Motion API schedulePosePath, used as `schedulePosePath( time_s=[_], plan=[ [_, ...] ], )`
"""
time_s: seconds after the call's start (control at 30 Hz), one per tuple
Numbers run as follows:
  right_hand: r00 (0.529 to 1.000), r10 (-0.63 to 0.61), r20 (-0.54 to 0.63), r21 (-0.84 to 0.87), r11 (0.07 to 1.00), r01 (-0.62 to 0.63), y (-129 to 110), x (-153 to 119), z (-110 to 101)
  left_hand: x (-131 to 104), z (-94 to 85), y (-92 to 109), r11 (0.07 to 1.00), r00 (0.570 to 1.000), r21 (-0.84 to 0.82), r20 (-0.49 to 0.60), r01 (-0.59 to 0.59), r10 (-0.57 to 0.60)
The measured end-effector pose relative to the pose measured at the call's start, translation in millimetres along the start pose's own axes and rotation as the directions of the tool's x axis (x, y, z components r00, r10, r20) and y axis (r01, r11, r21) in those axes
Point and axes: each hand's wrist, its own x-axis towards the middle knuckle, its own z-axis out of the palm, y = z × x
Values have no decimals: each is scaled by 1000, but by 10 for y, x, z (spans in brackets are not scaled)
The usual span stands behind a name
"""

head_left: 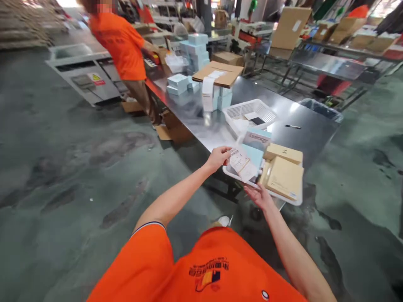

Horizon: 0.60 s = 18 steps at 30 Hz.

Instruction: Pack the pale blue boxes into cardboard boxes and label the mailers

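Note:
My left hand (219, 158) is closed in a pinch on a white printed label sheet (242, 163). The sheet hangs over the near left part of a shallow white plastic basket (286, 201) at the table's near end. Palm upward, my right hand (258, 196) is at the basket's near rim with its fingers stretched out; whether they bear any of its weight I cannot tell. Inside the basket lie a light blue box (253, 154), a tan carton (285, 154) and a flat tan box (285, 178).
The metal table (280, 126) bears a second white basket (248, 115) with papers, a black pen (292, 126), and stacked light blue boxes (217, 98) under flat cardboard (218, 74). A co-worker in orange (118, 46) stands at its far left. Cardboard boxes (174, 128) lie on the floor.

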Motion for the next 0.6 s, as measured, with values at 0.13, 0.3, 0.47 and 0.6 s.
schedulePosePath(
  time_s=[0.13,0.3,0.47,0.6],
  plan=[
    [990,-115,79,-151,980,126,-673,-272,-392,537,934,-12,999,988,21,149,30,-33],
    [817,-576,31,-192,799,570,-1641,-493,-1286,863,2414,-162,997,934,58,352,45,-62],
    [696,-712,-92,-247,693,677,-2363,-599,-2584,774,4182,-395,997,865,18,496,77,-75],
    [636,-726,-263,-143,681,718,-2876,-801,-3748,441,5699,-632,960,806,-97,570,261,-162]
  ],
)
